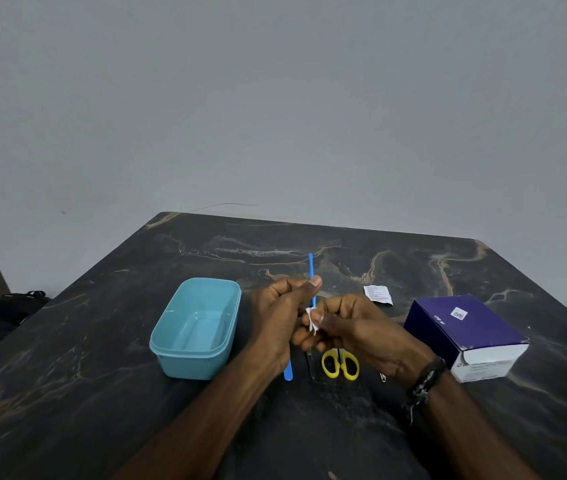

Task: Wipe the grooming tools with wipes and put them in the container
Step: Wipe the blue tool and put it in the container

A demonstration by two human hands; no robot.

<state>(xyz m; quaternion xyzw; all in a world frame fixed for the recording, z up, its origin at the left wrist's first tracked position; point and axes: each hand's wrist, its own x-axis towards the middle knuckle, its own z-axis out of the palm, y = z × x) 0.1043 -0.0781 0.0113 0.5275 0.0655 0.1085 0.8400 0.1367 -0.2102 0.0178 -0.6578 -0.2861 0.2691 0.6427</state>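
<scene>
- Thin blue tool point(311, 268) sits upright, pinched in the left hand point(277, 317), thumb pressed on it.
- Right hand point(354, 327) fingers point(316, 316) pinch a white wipe point(311, 322) round its shaft, just under the left thumb.
- Teal container point(195, 327) sits left of both hands on the worktop point(102, 393); yellow scissors point(340, 365) lie under the right hand.

Dark marble-patterned surface point(102, 375) with tan veining, set against a plain grey wall point(275, 98). Black beaded bracelet point(425, 379) near right. Dark bag-like item point(8, 308) on the floor at far left, partly hidden by the surface's edge.
</scene>
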